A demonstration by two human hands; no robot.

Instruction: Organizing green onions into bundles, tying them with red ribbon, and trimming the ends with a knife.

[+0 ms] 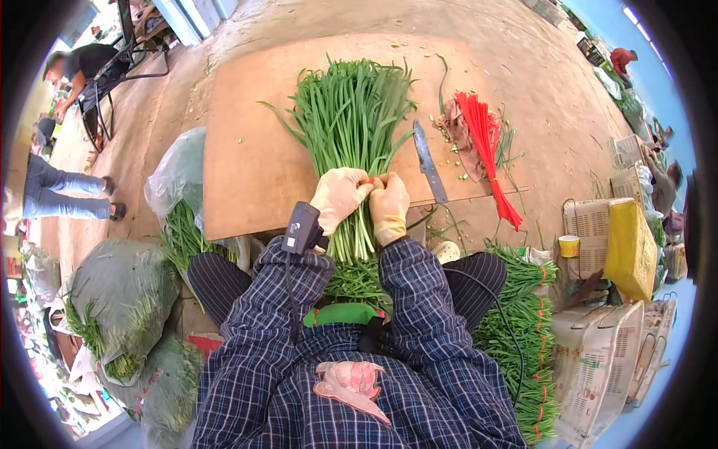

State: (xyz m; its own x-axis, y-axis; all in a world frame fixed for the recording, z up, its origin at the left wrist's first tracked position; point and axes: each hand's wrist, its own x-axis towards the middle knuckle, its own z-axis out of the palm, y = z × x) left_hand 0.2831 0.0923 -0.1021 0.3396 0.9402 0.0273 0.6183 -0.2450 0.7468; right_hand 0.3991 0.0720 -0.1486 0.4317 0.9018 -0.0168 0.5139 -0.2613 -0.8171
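Observation:
A thick bunch of long green chives (350, 123) lies on a brown board (247, 150), leaf tips pointing away from me. My left hand (338, 196), in a pale glove, grips the bunch near its stem end. My right hand (390, 206), gloved too, presses against the same spot from the right, pinching a red tie (369, 180) at the stems. A small black device (302, 227) is strapped at my left wrist. A knife (429, 165) lies flat on the board just right of the bunch.
A sheaf of red ties (490, 150) lies right of the knife. Tied chive bundles (527, 329) pile at my right knee, beside white plastic crates (598, 352) and a yellow bag (630, 251). Bagged greens (123, 299) sit at my left. People stand at the far left.

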